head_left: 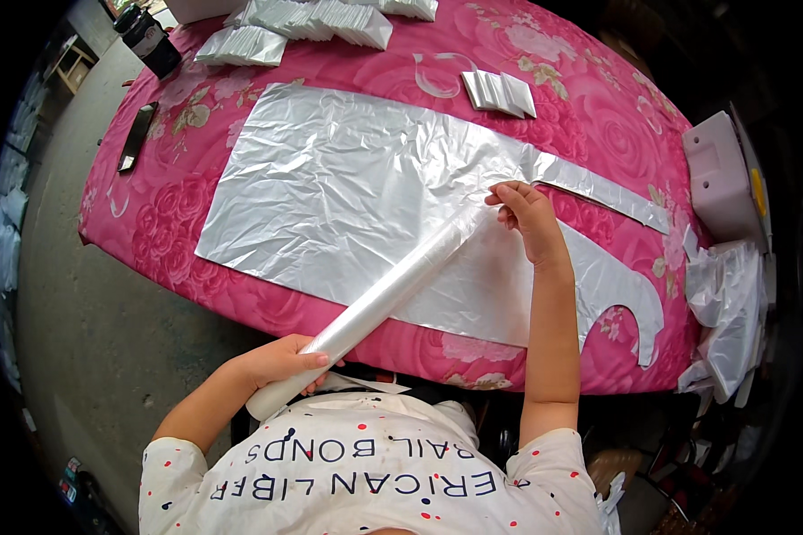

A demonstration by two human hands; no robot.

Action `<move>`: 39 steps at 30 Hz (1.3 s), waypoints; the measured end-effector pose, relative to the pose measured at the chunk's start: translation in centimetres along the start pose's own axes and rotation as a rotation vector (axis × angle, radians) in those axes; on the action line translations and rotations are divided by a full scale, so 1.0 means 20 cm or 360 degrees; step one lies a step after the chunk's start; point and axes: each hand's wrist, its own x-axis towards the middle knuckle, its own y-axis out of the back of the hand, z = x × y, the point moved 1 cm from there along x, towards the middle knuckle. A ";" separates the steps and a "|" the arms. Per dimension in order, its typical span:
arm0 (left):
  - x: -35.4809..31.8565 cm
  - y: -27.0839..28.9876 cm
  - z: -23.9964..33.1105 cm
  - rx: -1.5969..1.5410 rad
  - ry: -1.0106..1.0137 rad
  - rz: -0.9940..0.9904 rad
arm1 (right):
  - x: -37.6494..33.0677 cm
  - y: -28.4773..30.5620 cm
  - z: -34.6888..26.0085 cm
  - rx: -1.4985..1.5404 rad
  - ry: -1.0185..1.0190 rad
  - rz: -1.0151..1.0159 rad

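A long, narrow roll of shiny plastic film (375, 299) slants from my waist up across the table. My left hand (287, 367) is wrapped round its near end, thumb on top. At its far end my right hand (519, 214) is closed in a pinch, fingertips on the film there; the exact grip is partly hidden. Under the roll lies a thin, silvery-white plastic apron (321, 187), spread flat and wrinkled. Its narrow strap (602, 189) and a curved, cut-out neck part (620, 276) reach to the right, beyond my right forearm.
The table has a pink rose-patterned cloth (152, 223). Stacks of folded plastic packets (317, 20) sit at the back, with a smaller stack (500, 93) nearer. A dark phone (137, 138) and a black bottle (147, 40) are left. A pale box (727, 174) and plastic bags (727, 303) stand right.
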 end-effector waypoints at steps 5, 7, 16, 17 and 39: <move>0.00 -0.02 0.02 0.0079 0.0057 0.0042 | -0.05 -0.02 -0.02 -0.0401 -0.0263 -0.0287; 0.00 -0.02 0.02 0.0112 0.0062 0.0049 | -0.05 -0.03 -0.03 -0.0375 -0.0322 -0.0425; -0.03 -0.02 -0.03 0.0233 -0.0082 0.0015 | 0.04 0.09 0.03 -0.0317 -0.0132 -0.0084; -0.04 0.00 -0.04 0.0242 -0.0053 0.0006 | 0.07 0.18 0.03 -0.0377 -0.0087 0.0053; 0.18 -0.08 0.72 0.2536 -0.0812 0.0166 | 0.34 0.22 -0.04 -0.0812 0.0327 0.0031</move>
